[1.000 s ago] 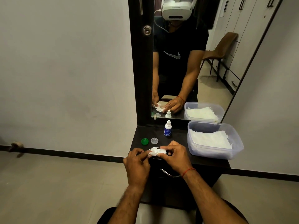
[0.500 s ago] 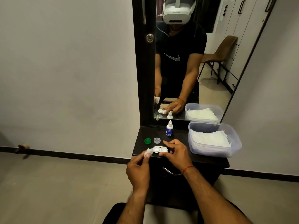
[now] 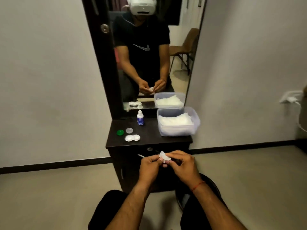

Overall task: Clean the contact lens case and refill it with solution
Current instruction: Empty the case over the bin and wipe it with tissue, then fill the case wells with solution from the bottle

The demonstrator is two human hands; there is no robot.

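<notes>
A tall mirror (image 3: 149, 55) in a dark frame rises behind the dark worktop (image 3: 149, 138), and everything else is placed here from that worktop. The mirror stands at its back edge and reflects the person, a chair and the things on the surface. At the worktop's right end sits a clear plastic tub (image 3: 178, 121) holding white tissues; its right side overhangs the edge a little. Near the back, to the left of the tub and well apart from it, a small white solution bottle (image 3: 140, 117) with a blue label stands upright, cap on.

Toward the worktop's front left lies the contact lens case (image 3: 132, 138), a white two-well piece with both wells uncovered. Just behind it sits a clear round cap (image 3: 129, 130), and to the left of that a green round cap (image 3: 120, 132), both lying flat and apart from the case.

In front of the worktop and below its edge, over the cabinet's drawer face, both hands meet. The left hand (image 3: 150, 168) and the right hand (image 3: 184, 166) hold a small wad of white tissue (image 3: 163, 156) between them, fingers of each pinched onto it. A red thread circles the right wrist. Neither hand touches the case.
</notes>
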